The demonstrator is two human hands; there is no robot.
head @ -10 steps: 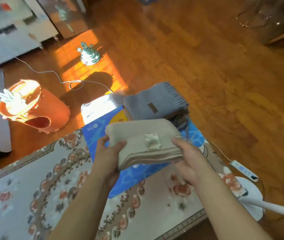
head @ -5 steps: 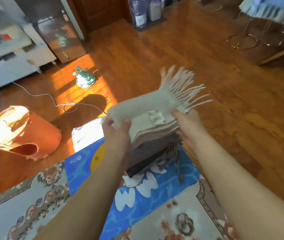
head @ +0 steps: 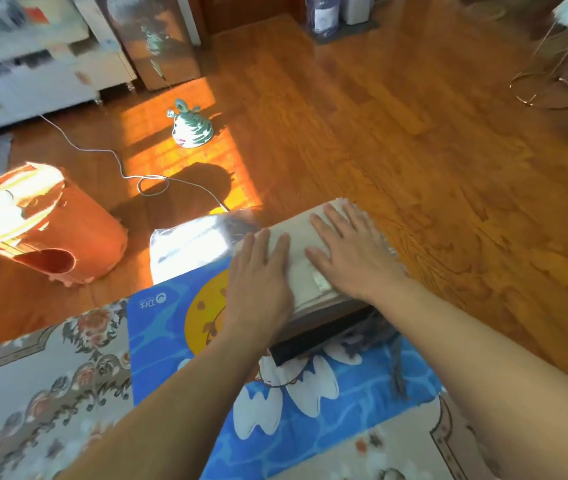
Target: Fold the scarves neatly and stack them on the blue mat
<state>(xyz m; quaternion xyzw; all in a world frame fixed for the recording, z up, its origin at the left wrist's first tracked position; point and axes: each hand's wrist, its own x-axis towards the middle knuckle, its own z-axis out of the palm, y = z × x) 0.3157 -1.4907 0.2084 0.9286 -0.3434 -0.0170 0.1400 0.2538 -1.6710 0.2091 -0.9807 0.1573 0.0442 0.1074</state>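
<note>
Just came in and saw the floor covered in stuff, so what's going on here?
A person is stacking folded scarves on the blue mat, which lies on a patterned rug. The folded beige scarf sits on top of the pile, above darker folded scarves. The left hand and right hand lie flat on it, fingers straight, pressing it down. An orange bin and a white cable are on the wooden floor beyond.
</note>
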